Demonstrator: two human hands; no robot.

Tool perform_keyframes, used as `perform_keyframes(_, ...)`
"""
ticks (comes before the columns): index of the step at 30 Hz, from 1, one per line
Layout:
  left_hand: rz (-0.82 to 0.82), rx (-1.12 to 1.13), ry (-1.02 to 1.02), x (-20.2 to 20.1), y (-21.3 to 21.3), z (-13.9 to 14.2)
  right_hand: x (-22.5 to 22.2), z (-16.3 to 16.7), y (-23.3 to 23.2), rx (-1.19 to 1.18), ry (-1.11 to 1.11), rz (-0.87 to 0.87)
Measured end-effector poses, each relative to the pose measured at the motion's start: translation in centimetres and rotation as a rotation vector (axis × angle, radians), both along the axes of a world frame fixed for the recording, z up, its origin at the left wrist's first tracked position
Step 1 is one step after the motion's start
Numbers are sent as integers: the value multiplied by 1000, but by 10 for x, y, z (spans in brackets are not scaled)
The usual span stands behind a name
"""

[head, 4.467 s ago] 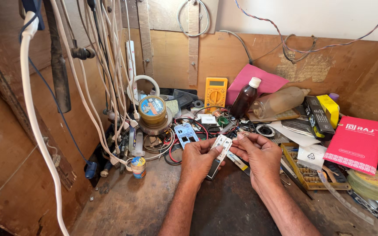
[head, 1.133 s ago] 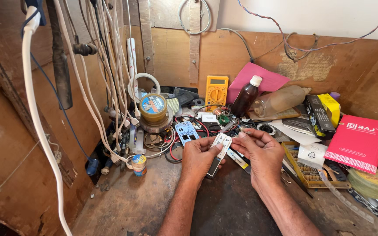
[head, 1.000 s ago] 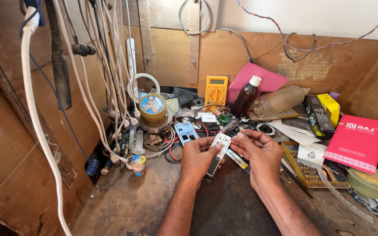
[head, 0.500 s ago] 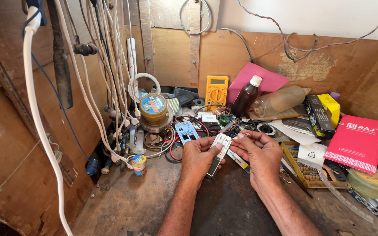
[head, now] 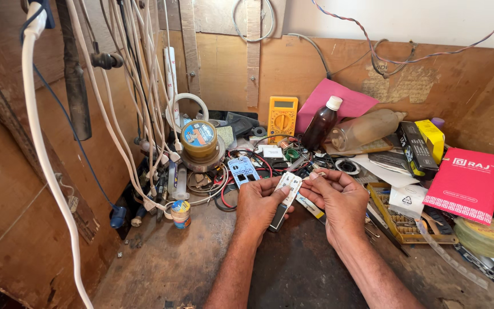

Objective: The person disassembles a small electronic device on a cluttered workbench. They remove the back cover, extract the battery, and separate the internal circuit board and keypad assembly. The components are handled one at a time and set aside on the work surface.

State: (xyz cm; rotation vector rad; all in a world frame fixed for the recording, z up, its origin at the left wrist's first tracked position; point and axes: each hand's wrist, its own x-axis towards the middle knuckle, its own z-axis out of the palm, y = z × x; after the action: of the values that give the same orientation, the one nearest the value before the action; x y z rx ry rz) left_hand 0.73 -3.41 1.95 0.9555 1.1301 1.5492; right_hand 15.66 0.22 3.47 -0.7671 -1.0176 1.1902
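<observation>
Small white circuit strip [head: 286,189] sits over the workbench [head: 190,252], pinched by left hand [head: 261,203]; right hand [head: 338,197] closed on its top end. Looks light, thin, probably fragile, so edges only.

Both forearms reach in from below, bare, and converge at mid-bench. The left hand [head: 261,201] is curled, thumb on top, fingers wrapped. The right hand [head: 338,197] sits just beside it, fingertips apparently pinched together, knuckles up.
</observation>
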Motion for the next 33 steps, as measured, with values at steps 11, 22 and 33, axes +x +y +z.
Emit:
perform_keyframes(11,2,9,15,1,3,-2,0,-4,2,7,13,-6)
perform_keyframes(22,5,14,15,1,2,0,-2,-4,1,24,21,-13)
perform_keyframes(33,16,-6,22,2,0,2,-3,-2,0,20,0,-34)
